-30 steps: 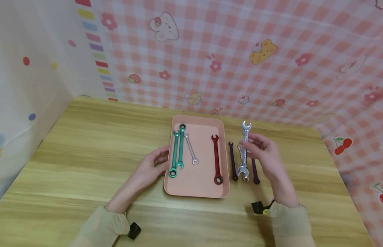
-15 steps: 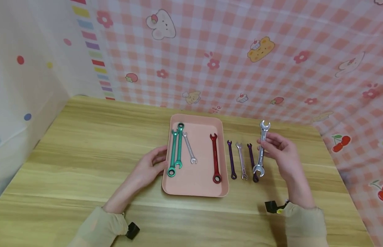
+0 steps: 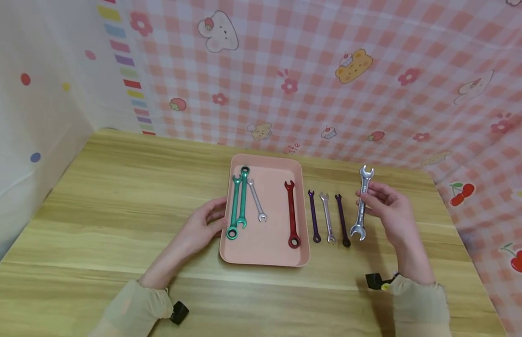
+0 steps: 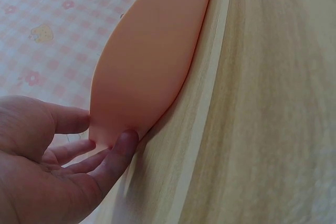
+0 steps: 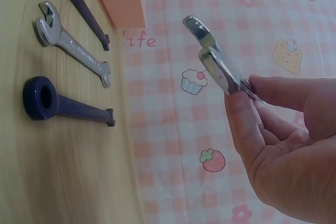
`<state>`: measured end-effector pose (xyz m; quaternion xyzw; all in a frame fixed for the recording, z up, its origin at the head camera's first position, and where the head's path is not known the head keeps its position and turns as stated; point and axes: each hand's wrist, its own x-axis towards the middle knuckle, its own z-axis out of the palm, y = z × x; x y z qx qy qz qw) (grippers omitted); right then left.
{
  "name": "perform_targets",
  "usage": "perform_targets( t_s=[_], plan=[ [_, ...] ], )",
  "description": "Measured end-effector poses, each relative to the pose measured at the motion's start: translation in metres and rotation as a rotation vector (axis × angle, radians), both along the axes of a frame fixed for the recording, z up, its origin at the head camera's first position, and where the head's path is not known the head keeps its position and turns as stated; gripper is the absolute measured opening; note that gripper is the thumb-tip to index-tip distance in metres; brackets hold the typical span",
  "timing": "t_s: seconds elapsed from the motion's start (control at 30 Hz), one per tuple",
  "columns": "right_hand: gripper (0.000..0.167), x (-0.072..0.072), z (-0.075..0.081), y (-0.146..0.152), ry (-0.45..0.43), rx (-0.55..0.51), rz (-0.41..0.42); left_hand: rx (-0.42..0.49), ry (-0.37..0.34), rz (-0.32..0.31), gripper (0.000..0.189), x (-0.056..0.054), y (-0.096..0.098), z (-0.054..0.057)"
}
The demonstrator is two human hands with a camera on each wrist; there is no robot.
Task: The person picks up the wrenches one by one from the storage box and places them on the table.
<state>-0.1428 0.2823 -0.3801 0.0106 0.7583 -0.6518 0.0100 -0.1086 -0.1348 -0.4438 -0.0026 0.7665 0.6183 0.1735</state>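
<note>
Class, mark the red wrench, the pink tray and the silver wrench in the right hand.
Red wrench (image 3: pixel 292 213), head view, middle of its shaft.
Pink tray (image 3: pixel 275 210), head view, bare floor.
Held silver wrench (image 3: pixel 361 213), head view, lower shaft.

1. Tray (image 3: pixel 265 255): plain peach-pink.
2. Green wrenches (image 3: pixel 243 201), a red wrench (image 3: pixel 292 213), purple wrenches (image 3: pixel 314 217), silver wrenches (image 3: pixel 362 208).
3. Desk (image 3: pixel 96 210): yellow-brown, streaked wood grain.
4. Backdrop cloth (image 3: pixel 252 61): pink-and-white checks, printed with flowers and strawberries.
5. Sleeves (image 3: pixel 421 304): plain beige.

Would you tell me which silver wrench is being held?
The large shiny silver wrench in the right hand; a smaller one lies in the pink tray, another on the wooden table.
</note>
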Motion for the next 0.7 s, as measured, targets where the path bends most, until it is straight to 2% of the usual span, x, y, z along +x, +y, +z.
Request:
perform_targets(
  t_s=[0.27,0.5,0.7],
  plan=[
    [0.018,-0.001,-0.001,0.004,-0.001,0.012,0.003,0.003,0.004,0.0,0.056,-0.002,0.0,-0.002],
    [0.018,-0.005,-0.005,0.01,-0.023,0.118,-0.023,0.008,0.019,-0.001,0.056,-0.001,-0.001,-0.001],
    [0.043,-0.01,-0.012,0.015,-0.06,0.199,-0.021,0.003,0.024,-0.009,0.056,-0.001,-0.001,0.0]
  ],
)
